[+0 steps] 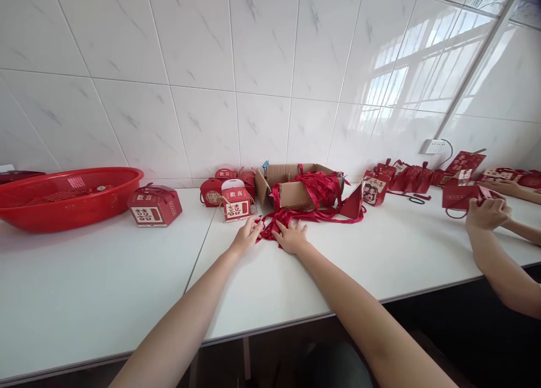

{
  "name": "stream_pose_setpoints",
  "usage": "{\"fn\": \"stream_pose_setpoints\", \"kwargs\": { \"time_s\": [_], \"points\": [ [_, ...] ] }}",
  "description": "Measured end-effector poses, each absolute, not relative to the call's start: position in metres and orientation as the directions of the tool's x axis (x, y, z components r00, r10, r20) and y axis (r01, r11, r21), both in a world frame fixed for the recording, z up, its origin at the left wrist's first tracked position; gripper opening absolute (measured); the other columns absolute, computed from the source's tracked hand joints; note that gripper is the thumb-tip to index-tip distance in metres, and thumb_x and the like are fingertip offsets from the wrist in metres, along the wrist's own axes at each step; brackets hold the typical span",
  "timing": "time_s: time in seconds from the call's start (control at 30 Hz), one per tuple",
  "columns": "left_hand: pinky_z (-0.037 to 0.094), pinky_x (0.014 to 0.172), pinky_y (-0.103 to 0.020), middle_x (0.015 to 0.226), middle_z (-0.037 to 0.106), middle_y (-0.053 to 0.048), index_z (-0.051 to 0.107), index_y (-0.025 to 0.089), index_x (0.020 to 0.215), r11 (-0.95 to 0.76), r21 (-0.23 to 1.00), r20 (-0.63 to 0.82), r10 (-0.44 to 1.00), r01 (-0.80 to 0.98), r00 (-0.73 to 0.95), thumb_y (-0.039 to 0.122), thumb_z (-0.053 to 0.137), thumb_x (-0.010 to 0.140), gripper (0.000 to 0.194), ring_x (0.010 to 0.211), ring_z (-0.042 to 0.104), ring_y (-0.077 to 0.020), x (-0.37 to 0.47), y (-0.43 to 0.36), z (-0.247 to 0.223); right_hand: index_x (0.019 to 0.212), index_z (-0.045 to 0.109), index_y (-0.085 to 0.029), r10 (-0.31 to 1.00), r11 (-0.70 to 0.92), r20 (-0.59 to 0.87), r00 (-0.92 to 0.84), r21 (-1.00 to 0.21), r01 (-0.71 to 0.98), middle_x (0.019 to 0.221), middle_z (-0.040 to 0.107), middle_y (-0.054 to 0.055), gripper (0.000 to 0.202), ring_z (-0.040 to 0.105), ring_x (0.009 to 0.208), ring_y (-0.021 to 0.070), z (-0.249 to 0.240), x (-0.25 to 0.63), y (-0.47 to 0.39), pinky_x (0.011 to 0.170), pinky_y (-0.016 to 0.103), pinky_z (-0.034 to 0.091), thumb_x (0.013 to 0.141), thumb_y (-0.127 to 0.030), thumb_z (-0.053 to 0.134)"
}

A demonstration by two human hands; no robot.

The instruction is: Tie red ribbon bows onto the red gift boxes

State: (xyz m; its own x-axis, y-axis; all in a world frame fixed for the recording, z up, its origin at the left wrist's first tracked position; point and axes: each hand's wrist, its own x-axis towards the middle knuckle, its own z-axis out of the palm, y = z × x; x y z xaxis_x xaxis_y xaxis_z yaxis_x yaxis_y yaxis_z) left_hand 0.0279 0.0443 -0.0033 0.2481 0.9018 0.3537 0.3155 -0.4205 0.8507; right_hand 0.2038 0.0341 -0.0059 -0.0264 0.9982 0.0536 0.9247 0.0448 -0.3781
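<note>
Ribbon pile lies just in front of cardboard box. Left hand, front-left of box, pinches pile's edge; right hand, before box, spread on pile. Tangled strands could knot if pulled hard.

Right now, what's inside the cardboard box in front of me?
Red ribbons lie heaped in the cardboard box, and some hang over its front edge. Whatever lies beneath the heap is covered.
</note>
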Motion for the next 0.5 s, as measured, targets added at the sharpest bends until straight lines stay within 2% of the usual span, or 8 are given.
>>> {"fn": "stream_pose_setpoints", "kwargs": {
  "time_s": [0.07, 0.13, 0.2, 0.27, 0.33, 0.37, 0.47, 0.5],
  "points": [
    [0.051, 0.071, -0.033, 0.084, 0.062, -0.005, 0.053, 0.018, 0.106, -0.441, 0.832, 0.393, 0.897, 0.336, 0.204, 0.055, 0.046, 0.084, 0.044, 0.076, 0.063, -0.0189, 0.028, 0.046, -0.004, 0.140, 0.040, -0.027, 0.996, 0.044, 0.094, -0.006, -0.409, 0.912, 0.145, 0.038, 0.015, 0.059, 0.018, 0.136, 0.0447, -0.007, 0.202, 0.041, 0.102, 0.067, 0.006, 0.090, -0.057, 0.033],
    [0.050, 0.078, -0.036, 0.099, 0.061, -0.009, 0.051, 0.019, 0.109, -0.459, 0.805, 0.456, 0.884, 0.377, 0.103, 0.051, 0.048, 0.084, 0.041, 0.090, 0.062, -0.0216, 0.024, 0.050, -0.003, 0.138, 0.042, -0.025, 0.989, 0.055, 0.147, 0.014, -0.454, 0.889, 0.141, 0.044, 0.015, 0.054, 0.025, 0.134, 0.0411, -0.009, 0.206, 0.045, 0.103, 0.063, 0.009, 0.090, -0.049, 0.037],
    [0.043, 0.093, -0.042, 0.121, 0.051, -0.014, 0.045, 0.019, 0.117, -0.465, 0.775, 0.533, 0.845, 0.429, -0.047, 0.044, 0.051, 0.084, 0.042, 0.114, 0.050, -0.0262, 0.009, 0.054, 0.002, 0.137, 0.042, -0.024, 0.979, 0.064, 0.197, 0.045, -0.514, 0.855, 0.134, 0.051, 0.014, 0.050, 0.034, 0.130, 0.0351, -0.011, 0.212, 0.048, 0.104, 0.058, 0.015, 0.090, -0.040, 0.041],
    [0.029, 0.106, -0.047, 0.135, 0.036, -0.018, 0.037, 0.017, 0.125, -0.441, 0.734, 0.609, 0.764, 0.517, -0.212, 0.036, 0.054, 0.082, 0.050, 0.131, 0.030, -0.0299, -0.018, 0.057, 0.009, 0.134, 0.044, -0.023, 0.969, 0.069, 0.232, 0.083, -0.580, 0.811, 0.128, 0.055, 0.012, 0.048, 0.043, 0.123, 0.0300, -0.013, 0.217, 0.050, 0.103, 0.053, 0.019, 0.088, -0.036, 0.045],
    [0.023, 0.109, -0.050, 0.136, 0.033, -0.021, 0.038, 0.011, 0.126, -0.294, 0.600, 0.722, 0.598, 0.744, -0.346, 0.034, 0.058, 0.079, 0.057, 0.133, 0.025, -0.0331, -0.056, 0.057, 0.016, 0.126, 0.051, -0.022, 0.961, 0.079, 0.251, 0.112, -0.642, 0.762, 0.122, 0.060, 0.011, 0.042, 0.049, 0.116, 0.0273, -0.014, 0.219, 0.052, 0.102, 0.050, 0.023, 0.087, -0.038, 0.047],
    [0.022, 0.110, -0.051, 0.137, 0.031, -0.022, 0.037, 0.009, 0.128, -0.189, 0.563, 0.734, 0.561, 0.805, -0.382, 0.036, 0.061, 0.077, 0.062, 0.133, 0.025, -0.0353, -0.077, 0.056, 0.019, 0.120, 0.055, -0.022, 0.958, 0.088, 0.260, 0.122, -0.670, 0.737, 0.117, 0.062, 0.010, 0.039, 0.052, 0.112, 0.0265, -0.014, 0.219, 0.053, 0.101, 0.049, 0.024, 0.087, -0.039, 0.047],
    [0.021, 0.108, -0.056, 0.142, 0.026, -0.023, 0.031, 0.007, 0.134, 0.030, 0.495, 0.671, 0.622, 0.869, -0.403, 0.047, 0.065, 0.073, 0.080, 0.133, 0.022, -0.0400, -0.134, 0.051, 0.023, 0.103, 0.064, -0.022, 0.943, 0.110, 0.286, 0.170, -0.750, 0.652, 0.103, 0.068, 0.006, 0.036, 0.057, 0.102, 0.0248, -0.014, 0.218, 0.055, 0.099, 0.046, 0.027, 0.089, -0.044, 0.040],
    [0.021, 0.108, -0.057, 0.143, 0.024, -0.024, 0.028, 0.006, 0.136, 0.101, 0.544, 0.625, 0.613, 0.833, -0.483, 0.052, 0.068, 0.069, 0.091, 0.133, 0.021, -0.0411, -0.149, 0.051, 0.023, 0.100, 0.065, -0.022, 0.935, 0.114, 0.294, 0.197, -0.777, 0.619, 0.099, 0.069, 0.006, 0.039, 0.059, 0.099, 0.0244, -0.014, 0.218, 0.055, 0.097, 0.044, 0.030, 0.089, -0.045, 0.036]
  ]
}}
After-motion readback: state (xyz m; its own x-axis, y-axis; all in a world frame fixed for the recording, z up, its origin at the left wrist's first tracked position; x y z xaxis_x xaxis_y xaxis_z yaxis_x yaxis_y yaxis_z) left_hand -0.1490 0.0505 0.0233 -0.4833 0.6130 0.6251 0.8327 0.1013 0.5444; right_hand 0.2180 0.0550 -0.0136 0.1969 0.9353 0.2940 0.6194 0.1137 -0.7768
